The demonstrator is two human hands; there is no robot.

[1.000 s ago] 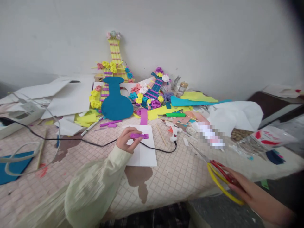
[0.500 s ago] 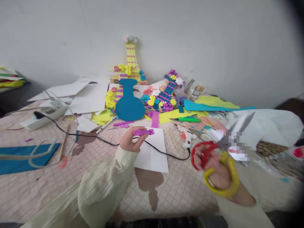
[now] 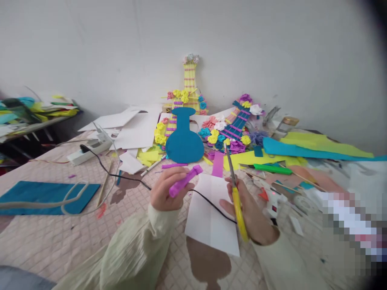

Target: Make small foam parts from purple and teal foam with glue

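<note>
My left hand (image 3: 165, 189) is closed around a folded purple foam strip (image 3: 185, 181), held up above the table. My right hand (image 3: 252, 215) grips yellow-handled scissors (image 3: 235, 193), blades pointing up and away, just right of the strip. Under both hands lies a white sheet of paper (image 3: 211, 225) with a black cable (image 3: 208, 201) crossing it. Behind them a blue foam vase shape (image 3: 184, 139) leans among foam flowers and a yellow guitar-shaped craft (image 3: 190, 86).
A white glue gun (image 3: 273, 203) lies right of my right hand. Foam sheets in yellow and teal (image 3: 302, 147) pile at the right. White paper (image 3: 133, 131), a power strip (image 3: 87, 150) and a blue foam strip (image 3: 45, 193) lie left.
My right hand brought the scissors from the far right in close to the purple strip. My left hand lifted and tilted the strip. The view shifted left.
</note>
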